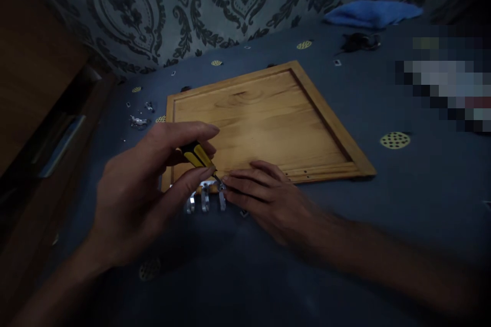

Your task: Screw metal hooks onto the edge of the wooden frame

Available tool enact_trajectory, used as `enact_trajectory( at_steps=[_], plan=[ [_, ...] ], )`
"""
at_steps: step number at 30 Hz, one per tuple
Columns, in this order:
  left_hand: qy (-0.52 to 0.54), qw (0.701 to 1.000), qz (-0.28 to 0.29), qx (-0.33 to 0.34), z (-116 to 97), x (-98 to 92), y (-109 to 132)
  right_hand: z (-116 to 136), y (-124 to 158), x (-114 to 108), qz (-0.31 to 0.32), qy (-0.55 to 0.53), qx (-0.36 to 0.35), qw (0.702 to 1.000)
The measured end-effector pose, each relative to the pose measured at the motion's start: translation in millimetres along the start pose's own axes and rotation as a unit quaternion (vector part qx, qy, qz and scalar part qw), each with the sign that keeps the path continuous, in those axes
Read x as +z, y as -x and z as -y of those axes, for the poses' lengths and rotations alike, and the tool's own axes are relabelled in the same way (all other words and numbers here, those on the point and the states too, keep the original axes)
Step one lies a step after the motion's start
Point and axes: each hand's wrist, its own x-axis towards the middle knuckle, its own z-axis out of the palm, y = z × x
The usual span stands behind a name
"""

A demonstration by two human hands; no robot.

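A wooden panel (pixel 268 112) with a raised frame lies flat on a dark blue surface. My left hand (pixel 141 189) grips a yellow-and-black screwdriver (pixel 197 156), its tip pointing down at the panel's near edge. A shiny metal hook rack (pixel 205 196) sits at that edge, its hooks hanging toward me. My right hand (pixel 264 191) rests beside the screwdriver tip, fingers stretched together and pressing on the rack's right end and the panel's frame.
Small metal parts (pixel 138 121) lie left of the panel. A blue cloth (pixel 372 13) and a dark object (pixel 358 42) lie at the far right. A patterned wall (pixel 192 5) stands behind, and wooden furniture (pixel 34 87) on the left.
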Motion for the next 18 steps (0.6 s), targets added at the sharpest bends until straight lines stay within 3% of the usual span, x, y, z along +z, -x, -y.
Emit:
enact_trajectory(
  at_steps=[6, 13, 18],
  plan=[
    [0.01, 1.0, 0.007, -0.014, 2.0, 2.7, 0.8, 0.5, -1.1, -0.9, -0.005, 0.002, 0.001, 1.0],
    [-0.011, 0.999, -0.023, -0.02, -1.2, 5.2, 1.4, 0.7, -1.7, -2.2, 0.006, 0.003, -0.002, 1.0],
    [0.013, 0.999, 0.005, -0.029, -2.0, -0.1, 2.4, 0.0, -0.7, -2.1, 0.012, -0.005, 0.0, 1.0]
  ],
)
